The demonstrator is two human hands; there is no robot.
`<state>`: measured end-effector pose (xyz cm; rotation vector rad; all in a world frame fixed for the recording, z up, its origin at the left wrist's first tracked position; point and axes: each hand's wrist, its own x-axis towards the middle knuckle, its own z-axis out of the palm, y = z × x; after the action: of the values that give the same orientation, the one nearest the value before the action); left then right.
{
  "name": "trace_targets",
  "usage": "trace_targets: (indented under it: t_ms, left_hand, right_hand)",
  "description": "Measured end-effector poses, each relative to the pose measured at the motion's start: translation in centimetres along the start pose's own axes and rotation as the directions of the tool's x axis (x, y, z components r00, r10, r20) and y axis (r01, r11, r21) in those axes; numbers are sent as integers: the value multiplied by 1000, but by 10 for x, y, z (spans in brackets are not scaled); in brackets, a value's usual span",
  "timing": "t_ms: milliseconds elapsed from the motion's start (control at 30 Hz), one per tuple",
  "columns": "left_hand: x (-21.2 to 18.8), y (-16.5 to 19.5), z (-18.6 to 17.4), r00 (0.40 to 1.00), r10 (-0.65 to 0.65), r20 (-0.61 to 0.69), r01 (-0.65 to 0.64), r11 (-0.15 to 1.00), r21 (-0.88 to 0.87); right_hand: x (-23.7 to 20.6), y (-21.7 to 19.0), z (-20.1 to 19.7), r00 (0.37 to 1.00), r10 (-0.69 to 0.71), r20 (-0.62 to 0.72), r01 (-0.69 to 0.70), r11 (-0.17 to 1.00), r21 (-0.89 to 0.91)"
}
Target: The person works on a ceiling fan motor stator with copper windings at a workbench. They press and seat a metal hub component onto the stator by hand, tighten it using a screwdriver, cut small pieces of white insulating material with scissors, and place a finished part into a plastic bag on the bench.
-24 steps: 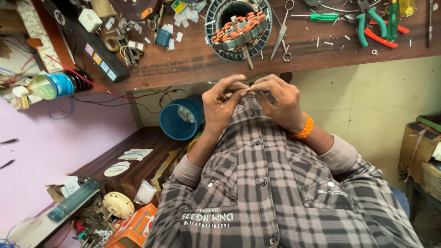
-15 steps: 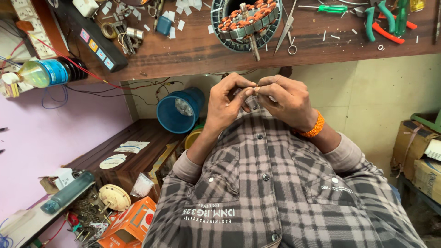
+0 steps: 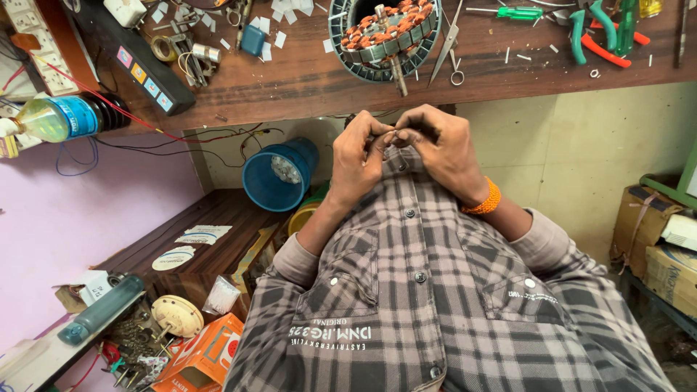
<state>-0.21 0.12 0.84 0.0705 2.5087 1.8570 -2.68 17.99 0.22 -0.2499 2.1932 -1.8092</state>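
Left hand [image 3: 359, 163] at centre frame, fingertips pinched narrow on a small thin pale piece [image 3: 393, 136], too tiny to identify; right hand [image 3: 439, 156] just beside and touching, fingers closed on the same piece from the other side. Held just under the edge of the brown wooden bench [image 3: 305, 80], above the checked shirt [image 3: 435, 305]. Since the earlier pictures: same pinch, same spot, hands still joined, only the view tipped lower; fingertip work on the piece judged ongoing, not finished. Counted from left of frame:
- one clear plastic bottle of yellowish liquid [image 3: 54, 120], upper left
- one blue plastic bucket [image 3: 279, 174]
- one round motor stator with copper windings [image 3: 385, 33], top centre
- one pair of steel scissors [image 3: 450, 43]
- one orange bead bracelet [image 3: 485, 199] on the right wrist
- one green-handled screwdriver [image 3: 519, 12]
- one green-handled pliers [image 3: 579, 33], one red-handled pliers [image 3: 608, 52], upper right
- two brown cardboard boxes [image 3: 671, 272], right edge
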Motion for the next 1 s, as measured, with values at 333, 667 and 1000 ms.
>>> trace_targets:
  t_ms: [333,667,1000]
  left_hand:
    - [14,12,-25,992,-51,117,63,993,-104]
    - [22,34,-43,866,250,434,-304,951,58]
    - [19,27,-18,953,-22,301,-9,995,103]
  right_hand:
    - [-4,8,-2,996,-80,40,69,974,217]
    - [-8,18,-23,843,208,496,-529,487,695]
    - [2,44,-24,822,264,505,-570,382,727]
